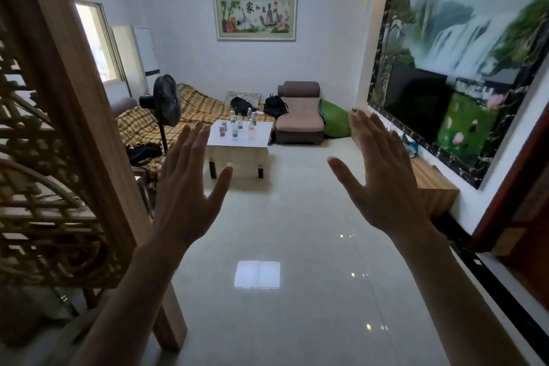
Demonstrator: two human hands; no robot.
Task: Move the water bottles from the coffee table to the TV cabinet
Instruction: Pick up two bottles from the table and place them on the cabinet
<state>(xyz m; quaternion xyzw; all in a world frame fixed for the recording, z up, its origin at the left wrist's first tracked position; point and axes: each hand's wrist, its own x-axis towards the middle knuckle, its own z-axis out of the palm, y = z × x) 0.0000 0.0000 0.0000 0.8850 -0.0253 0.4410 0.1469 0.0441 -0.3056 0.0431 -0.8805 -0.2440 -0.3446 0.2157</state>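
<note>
The main risk looks like the walk itself: the glossy floor (282, 246) may be slippery, and a screen (59, 157) crowds the left side, so a hurried step could end in a slip or a bumped shoulder. At the worktop (239, 140) the bottles (242, 126) stand close together with small pink cups (222, 129) beside them; a careless reach could knock one into the next.

The room is a lounge: a sofa (196, 107) and fan (166, 101) behind the worktop, an armchair (300, 116) to its right, a TV (416, 98) on the right wall above the cabinet (433, 184). All bottles are on the worktop, well apart from the cabinet.

The left hand (187, 187) and right hand (383, 181) are raised with fingers spread wide, holding nothing.
</note>
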